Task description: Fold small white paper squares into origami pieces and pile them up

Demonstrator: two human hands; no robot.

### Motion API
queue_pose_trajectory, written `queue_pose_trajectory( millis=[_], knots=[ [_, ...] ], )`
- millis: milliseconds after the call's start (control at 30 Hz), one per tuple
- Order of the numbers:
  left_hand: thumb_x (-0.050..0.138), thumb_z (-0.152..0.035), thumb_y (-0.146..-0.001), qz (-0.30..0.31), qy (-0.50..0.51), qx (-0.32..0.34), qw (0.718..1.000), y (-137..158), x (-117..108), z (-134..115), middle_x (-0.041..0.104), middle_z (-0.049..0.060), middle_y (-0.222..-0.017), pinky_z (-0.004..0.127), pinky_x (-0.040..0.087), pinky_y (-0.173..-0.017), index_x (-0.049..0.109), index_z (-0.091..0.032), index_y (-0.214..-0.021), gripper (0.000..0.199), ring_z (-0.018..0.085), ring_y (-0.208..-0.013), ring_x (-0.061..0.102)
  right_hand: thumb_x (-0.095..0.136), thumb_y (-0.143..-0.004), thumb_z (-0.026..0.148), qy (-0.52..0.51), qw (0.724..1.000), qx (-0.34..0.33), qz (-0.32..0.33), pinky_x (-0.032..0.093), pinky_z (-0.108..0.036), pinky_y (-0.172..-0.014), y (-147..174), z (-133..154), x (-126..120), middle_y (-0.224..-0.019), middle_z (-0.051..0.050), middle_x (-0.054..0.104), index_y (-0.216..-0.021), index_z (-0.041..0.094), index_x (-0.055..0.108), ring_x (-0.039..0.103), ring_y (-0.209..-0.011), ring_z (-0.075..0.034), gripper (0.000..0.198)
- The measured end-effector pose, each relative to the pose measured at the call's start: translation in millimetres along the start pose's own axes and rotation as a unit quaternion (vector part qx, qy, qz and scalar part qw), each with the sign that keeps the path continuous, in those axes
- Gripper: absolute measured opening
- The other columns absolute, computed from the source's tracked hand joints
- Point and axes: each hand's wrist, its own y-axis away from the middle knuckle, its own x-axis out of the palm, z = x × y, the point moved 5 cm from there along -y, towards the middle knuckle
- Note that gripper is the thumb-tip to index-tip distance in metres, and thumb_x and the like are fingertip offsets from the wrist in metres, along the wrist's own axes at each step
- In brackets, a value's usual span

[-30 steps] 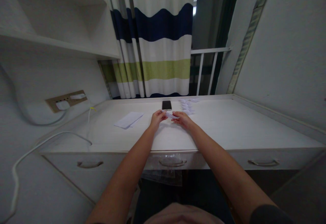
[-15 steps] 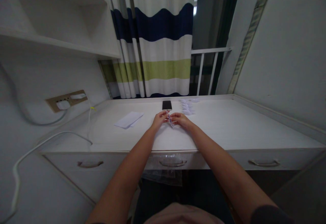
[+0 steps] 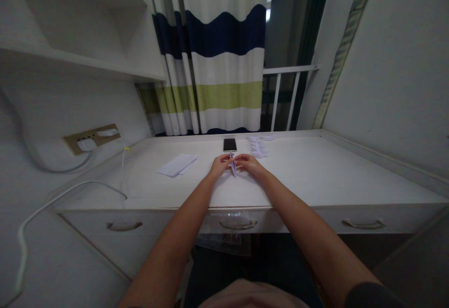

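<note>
Between my two hands a small folded piece of white paper [image 3: 233, 168] stands nearly on edge above the white desk [image 3: 298, 177]. My left hand [image 3: 219, 164] pinches it from the left side, fingers closed near its upper part. From the right, my right hand [image 3: 247, 163] has its fingertips closed on the same paper. Just beyond my hands lies a dark-screened phone [image 3: 230, 145]. Several small folded paper pieces [image 3: 257, 149] sit in a row behind my right hand. Flat white paper sheets [image 3: 177, 164] lie to the left of my left hand.
A striped curtain [image 3: 228, 65] hangs behind the desk, beside a white window rail [image 3: 291, 69]. At left, a white cable [image 3: 73, 186] reaches onto the desk near a wall socket [image 3: 91, 139]. Drawer handles [image 3: 238, 225] line the front, and a shelf [image 3: 87, 65] overhangs the left side.
The folded paper has turned slightly and its lower end has shifted a little left and down. Both hands remain in almost the same place.
</note>
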Motion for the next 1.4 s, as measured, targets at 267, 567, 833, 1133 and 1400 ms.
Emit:
queue_pose_trajectory(
  millis=[267,567,833,1133,1400],
  knots=[
    [0.075,-0.027,-0.058,-0.003,-0.008,-0.021,1.0,3.5,2.3,-0.4,0.066,0.008,-0.087,0.032,0.053,-0.064,0.068,-0.014,-0.09,0.035,0.018,-0.074,0.062,0.074,-0.052,0.024,0.013,1.0,-0.003,-0.006,0.039,-0.02,-0.05,4.8,7.9,2.2,-0.067,0.001,0.065,-0.072,0.018,0.061,0.057,-0.058,-0.01,0.024],
    [0.077,-0.032,-0.056,0.022,0.008,-0.021,1.0,5.9,4.5,-1.7,0.066,0.007,-0.087,0.028,0.052,-0.061,0.067,-0.015,-0.09,0.039,0.016,-0.072,0.061,0.073,-0.051,0.022,-0.009,1.0,0.017,-0.018,0.037,-0.021,-0.05,4.8,5.9,1.4,-0.065,0.001,0.063,-0.071,0.019,0.059,0.056,-0.057,-0.01,0.024],
    [0.077,-0.034,-0.055,0.022,0.003,-0.006,1.0,5.0,3.9,-1.5,0.063,0.004,-0.078,0.025,0.052,-0.056,0.066,-0.015,-0.086,0.038,0.013,-0.066,0.06,0.074,-0.049,0.023,-0.022,0.999,0.025,-0.004,0.037,-0.021,-0.05,5.5,6.1,2.7,-0.064,0.002,0.063,-0.067,0.019,0.059,0.055,-0.056,-0.01,0.024],
    [0.078,-0.033,-0.053,0.016,0.003,-0.011,1.0,5.9,3.3,-2.0,0.065,0.007,-0.088,0.027,0.052,-0.059,0.067,-0.014,-0.086,0.04,0.014,-0.069,0.06,0.074,-0.049,0.026,0.006,1.0,0.005,-0.011,0.037,-0.021,-0.052,2.9,3.6,0.1,-0.063,0.002,0.061,-0.067,0.018,0.059,0.053,-0.058,-0.009,0.025],
    [0.078,-0.032,-0.054,0.017,-0.007,-0.013,1.0,5.6,3.1,-1.2,0.065,0.006,-0.086,0.028,0.053,-0.061,0.066,-0.014,-0.087,0.04,0.015,-0.069,0.061,0.074,-0.049,0.025,0.004,1.0,0.007,-0.003,0.037,-0.022,-0.054,2.1,3.2,0.2,-0.063,0.003,0.061,-0.067,0.018,0.059,0.053,-0.058,-0.009,0.025]
  ],
)
